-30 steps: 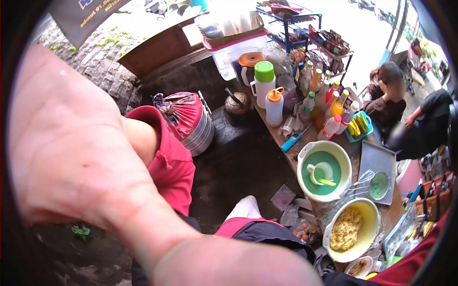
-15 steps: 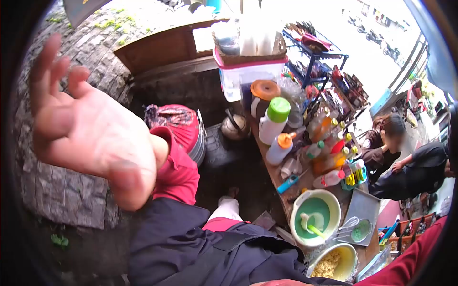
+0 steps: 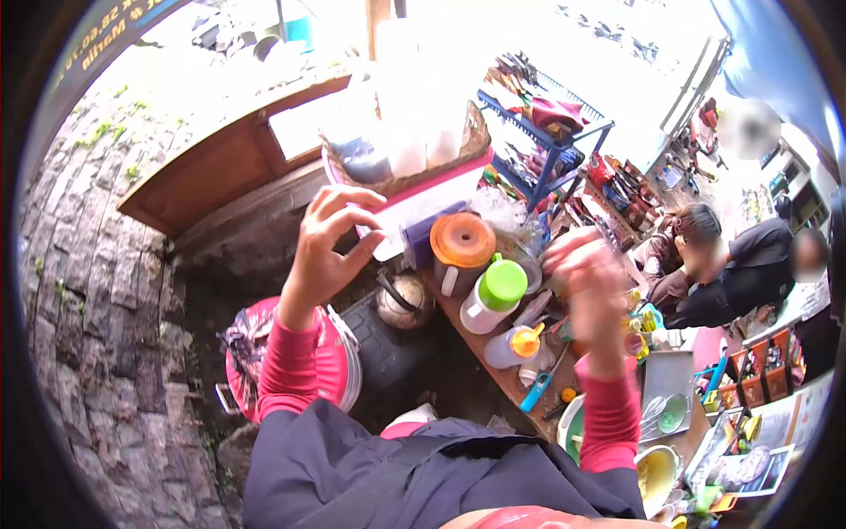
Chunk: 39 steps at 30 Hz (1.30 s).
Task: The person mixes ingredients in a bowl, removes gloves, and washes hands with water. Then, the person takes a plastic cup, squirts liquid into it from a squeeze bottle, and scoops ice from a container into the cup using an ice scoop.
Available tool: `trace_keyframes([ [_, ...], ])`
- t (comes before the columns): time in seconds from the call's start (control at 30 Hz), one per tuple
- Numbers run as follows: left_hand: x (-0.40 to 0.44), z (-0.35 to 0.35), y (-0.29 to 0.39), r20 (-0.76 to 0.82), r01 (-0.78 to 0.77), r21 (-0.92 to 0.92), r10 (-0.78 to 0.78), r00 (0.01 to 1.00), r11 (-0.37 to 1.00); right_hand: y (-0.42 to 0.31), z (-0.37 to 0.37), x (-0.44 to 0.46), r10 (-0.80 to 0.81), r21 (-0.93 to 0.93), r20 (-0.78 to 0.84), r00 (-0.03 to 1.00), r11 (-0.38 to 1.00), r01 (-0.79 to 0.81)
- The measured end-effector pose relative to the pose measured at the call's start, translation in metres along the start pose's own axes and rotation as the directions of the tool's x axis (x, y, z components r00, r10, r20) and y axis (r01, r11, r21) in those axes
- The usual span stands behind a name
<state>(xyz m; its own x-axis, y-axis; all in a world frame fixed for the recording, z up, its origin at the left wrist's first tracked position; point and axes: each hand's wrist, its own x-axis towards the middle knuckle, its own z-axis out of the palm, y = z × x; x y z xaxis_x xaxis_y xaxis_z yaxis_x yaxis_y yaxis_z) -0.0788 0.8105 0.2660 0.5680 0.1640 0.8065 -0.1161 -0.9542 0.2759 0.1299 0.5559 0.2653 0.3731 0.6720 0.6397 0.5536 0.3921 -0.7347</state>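
The left hand [image 3: 330, 242] is held palm inward, its fingers bent into a hook and a moderate gap left between thumb and forefinger; whether the pink-rimmed plastic box [image 3: 463, 169] just beside it is touched cannot be told. That box is set at the far end of the wooden table [image 3: 509, 385], and a coarsely woven wicker basket [image 3: 478, 132] is carried on it. The right hand [image 3: 589, 273] is blurred above the table's far half, so its grip cannot be told. Between the hands, along the table's left edge, are lined up a squat jug with a round, ridged orange lid [image 3: 463, 242], a smooth white jug with a green screw lid [image 3: 495, 295] and a translucent squeeze bottle with an orange cap [image 3: 514, 346].
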Motion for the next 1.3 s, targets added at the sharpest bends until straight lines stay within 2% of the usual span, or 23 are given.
trace_keyframes([
  [0.03,0.010,-0.004,-0.013,0.001,-0.014,0.023,0.014,1.000,1.000,0.021,0.018,-0.007,0.199,0.112,0.055,0.978,0.972,-0.204],
  [0.07,0.024,-0.010,-0.024,0.003,-0.026,0.048,0.026,1.000,0.999,0.052,0.032,-0.022,0.070,0.030,0.150,0.986,0.997,-0.075],
  [0.13,0.061,-0.024,-0.046,-0.031,-0.067,0.133,0.071,0.997,0.989,0.067,0.061,-0.063,0.484,0.258,0.284,0.827,0.792,-0.553],
  [0.17,0.087,-0.028,-0.064,-0.065,-0.184,0.206,0.201,0.977,0.961,0.068,0.070,-0.075,0.526,0.244,0.315,0.789,0.759,-0.604],
  [0.2,0.112,-0.030,-0.075,-0.082,-0.183,0.238,0.207,0.975,0.954,0.069,0.076,-0.083,0.568,0.228,0.344,0.748,0.722,-0.654],
  [0.23,0.141,-0.026,-0.083,-0.139,-0.140,0.116,0.156,0.978,0.983,0.067,0.078,-0.089,0.597,0.184,0.338,0.728,0.717,-0.673],
  [0.27,0.174,-0.029,-0.100,-0.053,-0.299,0.321,0.333,0.941,0.899,0.066,0.077,-0.093,0.626,0.137,0.329,0.707,0.709,-0.692],
  [0.3,0.203,-0.018,-0.115,-0.105,-0.332,0.341,0.387,0.916,0.879,0.067,0.075,-0.099,0.630,0.136,0.331,0.702,0.704,-0.697],
  [0.37,0.265,0.004,-0.153,0.094,-0.389,0.462,0.392,0.915,0.797,0.056,0.064,-0.101,0.599,0.121,0.276,0.752,0.754,-0.645],
  [0.4,0.286,0.019,-0.163,0.090,-0.392,0.450,0.397,0.914,0.802,0.052,0.058,-0.102,0.554,0.102,0.231,0.800,0.804,-0.586],
  [0.43,0.305,0.035,-0.168,0.219,-0.267,0.515,0.175,0.960,0.815,0.050,0.050,-0.105,0.479,-0.014,0.131,0.868,0.876,-0.481],
  [0.47,0.323,0.051,-0.173,0.324,-0.153,0.591,-0.060,0.944,0.792,0.039,0.040,-0.103,0.513,-0.045,0.044,0.857,0.858,-0.511],
  [0.53,0.354,0.077,-0.184,0.437,-0.054,0.763,-0.453,0.777,0.644,0.036,0.019,-0.125,0.571,0.045,-0.193,0.798,0.818,-0.574],
  [0.57,0.362,0.104,-0.236,0.285,0.188,0.679,-0.491,0.823,0.709,0.024,0.008,-0.131,0.604,0.031,-0.276,0.748,0.783,-0.621],
  [0.6,0.366,0.114,-0.239,0.228,0.335,0.608,-0.563,0.795,0.720,0.012,-0.003,-0.138,0.629,0.023,-0.361,0.688,0.744,-0.668],
  [0.63,0.391,0.140,-0.316,0.381,0.444,0.545,-0.682,0.625,0.711,0.011,-0.014,-0.157,0.625,0.043,-0.420,0.658,0.738,-0.673],
  [0.67,0.396,0.145,-0.322,0.400,0.428,0.530,-0.661,0.635,0.732,0.003,-0.021,-0.171,0.641,0.081,-0.499,0.583,0.705,-0.705],
  [0.73,0.391,0.152,-0.316,0.479,0.219,0.571,-0.538,0.694,0.791,-0.013,-0.033,-0.196,0.638,0.109,-0.612,0.467,0.653,-0.750],
  [0.87,0.386,0.162,-0.306,0.605,-0.187,0.601,-0.290,0.742,0.777,-0.032,-0.044,-0.239,0.512,0.014,-0.794,0.327,0.554,-0.832],
  [0.9,0.388,0.168,-0.306,0.617,-0.197,0.594,-0.285,0.733,0.780,-0.039,-0.043,-0.248,0.490,0.025,-0.830,0.266,0.509,-0.860],
  [0.97,0.398,0.181,-0.313,0.501,0.000,0.795,-0.657,0.563,0.607,-0.041,-0.042,-0.269,0.458,0.075,-0.867,0.197,0.512,-0.856],
  [1.1,0.393,0.180,-0.327,0.456,0.066,0.791,-0.657,0.600,0.608,-0.045,-0.044,-0.288,0.454,0.122,-0.884,0.115,0.459,-0.880],
  [1.3,0.389,0.163,-0.301,0.447,0.071,0.779,-0.631,0.633,0.623,-0.038,-0.051,-0.278,0.442,0.074,-0.883,0.155,0.458,-0.886],
])
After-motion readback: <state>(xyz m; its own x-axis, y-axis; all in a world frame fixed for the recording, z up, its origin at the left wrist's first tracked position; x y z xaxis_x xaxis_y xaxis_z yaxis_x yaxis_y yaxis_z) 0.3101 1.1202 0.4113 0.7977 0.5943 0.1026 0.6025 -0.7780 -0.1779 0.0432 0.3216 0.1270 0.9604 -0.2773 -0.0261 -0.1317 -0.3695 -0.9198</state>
